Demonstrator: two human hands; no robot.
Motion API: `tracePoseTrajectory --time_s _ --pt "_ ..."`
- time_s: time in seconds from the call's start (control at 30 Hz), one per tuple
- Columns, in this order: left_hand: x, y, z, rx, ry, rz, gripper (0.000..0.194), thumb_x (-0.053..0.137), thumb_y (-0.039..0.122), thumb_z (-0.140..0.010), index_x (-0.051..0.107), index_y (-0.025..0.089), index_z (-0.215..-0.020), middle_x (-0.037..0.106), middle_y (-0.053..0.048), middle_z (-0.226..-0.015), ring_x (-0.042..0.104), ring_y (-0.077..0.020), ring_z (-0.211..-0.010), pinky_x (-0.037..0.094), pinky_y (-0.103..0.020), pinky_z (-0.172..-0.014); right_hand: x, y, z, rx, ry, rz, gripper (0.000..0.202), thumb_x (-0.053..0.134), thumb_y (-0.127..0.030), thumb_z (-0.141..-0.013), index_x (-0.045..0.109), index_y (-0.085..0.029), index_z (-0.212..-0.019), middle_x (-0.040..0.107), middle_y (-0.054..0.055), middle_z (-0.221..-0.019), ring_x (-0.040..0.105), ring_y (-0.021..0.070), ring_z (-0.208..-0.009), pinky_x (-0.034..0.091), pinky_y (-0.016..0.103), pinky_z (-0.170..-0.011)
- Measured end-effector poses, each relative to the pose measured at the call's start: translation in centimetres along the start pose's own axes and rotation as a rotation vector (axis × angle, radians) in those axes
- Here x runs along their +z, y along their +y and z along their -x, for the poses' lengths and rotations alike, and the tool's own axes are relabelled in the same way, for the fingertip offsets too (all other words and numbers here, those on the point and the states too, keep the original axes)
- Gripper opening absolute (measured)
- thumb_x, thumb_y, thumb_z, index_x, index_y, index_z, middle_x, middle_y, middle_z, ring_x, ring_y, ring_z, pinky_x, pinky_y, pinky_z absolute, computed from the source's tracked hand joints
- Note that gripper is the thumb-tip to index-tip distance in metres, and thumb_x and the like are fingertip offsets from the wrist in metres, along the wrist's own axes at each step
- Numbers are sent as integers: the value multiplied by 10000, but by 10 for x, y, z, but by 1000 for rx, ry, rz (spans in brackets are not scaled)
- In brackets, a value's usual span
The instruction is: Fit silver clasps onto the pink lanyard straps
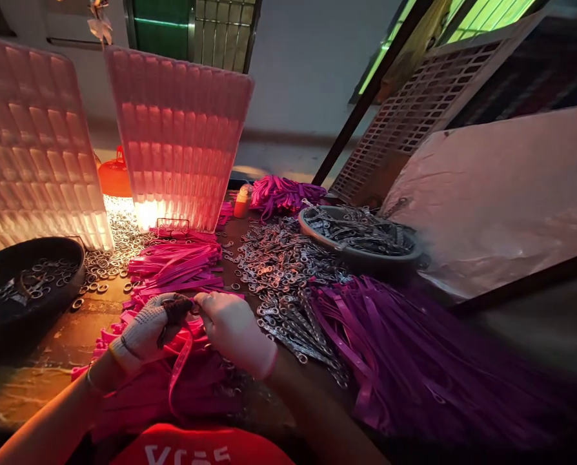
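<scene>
My left hand (146, 332) wears a white dotted glove with dark wrapping over the fingers. Its fingers are closed on a pink strap (179, 374), which hangs in a curve below the hand. Close against those fingertips, my right hand (237, 330) in a white glove is pinched shut. What it pinches is too small and covered to make out. Beneath both hands lies a thick pile of pink straps (177, 268). Right of my right hand spreads a heap of metal ring-ended chain pieces (281, 265).
A black bowl (75, 278) with metal rings stands left, near loose rings (102, 268). Two ribbed translucent panels (182, 129) flank an orange lamp (114, 177). At right are a grey basin (312, 236) of chain pieces and purple straps (395, 349). A small bottle (242, 201) stands behind.
</scene>
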State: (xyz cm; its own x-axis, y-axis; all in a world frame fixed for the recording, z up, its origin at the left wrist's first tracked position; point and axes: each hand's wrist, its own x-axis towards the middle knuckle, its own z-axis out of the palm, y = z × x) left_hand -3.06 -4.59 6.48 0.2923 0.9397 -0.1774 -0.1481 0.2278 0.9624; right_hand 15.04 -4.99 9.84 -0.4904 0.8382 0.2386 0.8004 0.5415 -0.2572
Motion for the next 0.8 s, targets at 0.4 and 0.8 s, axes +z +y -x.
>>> tracePoseTrajectory --time_s 0.4,0.8 --pt "9 6 2 180 90 -396 272 677 418 -841 703 149 -813 577 9 -597 404 -90 -488 305 -210 -450 1 3 1 -50 -102 197 189 458 -176 -974 638 -163 -1029 682 95 -871 622 220 -776 360 327 -652" --pt "4 -12 -7 202 135 -469 237 622 334 -850 665 154 -703 549 15 -552 392 -97 -499 300 -209 -464 8 13 -1 4 -93 14 352 596 -335 -961 544 -168 -1266 719 73 -970 670 221 -914 420 284 -724"
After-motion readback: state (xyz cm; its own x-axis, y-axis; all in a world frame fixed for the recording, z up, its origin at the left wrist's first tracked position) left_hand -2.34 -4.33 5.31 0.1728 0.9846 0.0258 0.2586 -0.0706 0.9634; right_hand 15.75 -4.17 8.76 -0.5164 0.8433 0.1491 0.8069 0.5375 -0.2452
